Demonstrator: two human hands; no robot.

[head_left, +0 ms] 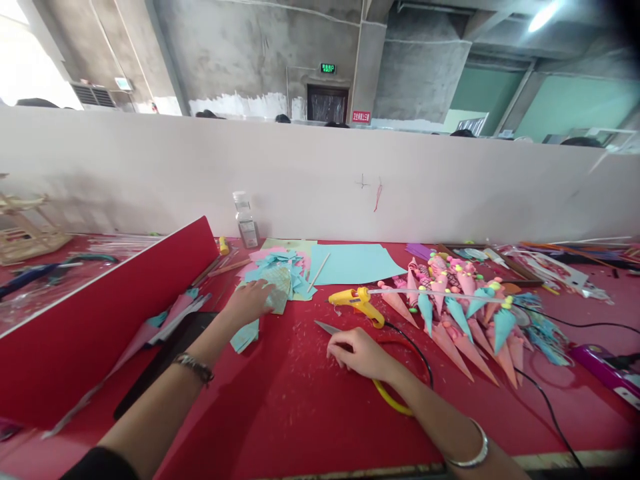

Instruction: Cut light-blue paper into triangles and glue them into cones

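Note:
My left hand (pixel 251 301) reaches over a loose heap of small blue and pink paper pieces (pixel 287 263). Its fingers are stretched out and touch a pale patterned paper piece (pixel 277 283). A few blue pieces (pixel 245 337) lie under and beside that wrist. On the red tabletop rests my right hand (pixel 360 357), fingers curled in; what they hold, if anything, is hidden. It lies over the middle of a pair of scissors (pixel 397 407), with the blade pointing out ahead and the red and yellow handles behind. Just beyond sits a yellow glue gun (pixel 357 303).
Pink and blue paper cones (pixel 463 320) with small coloured balls are piled on the right. A blue sheet (pixel 353 263) lies ahead, near a clear bottle (pixel 246 220). A red board (pixel 125 313) stands on the left. Black cable (pixel 550 407) crosses the right side.

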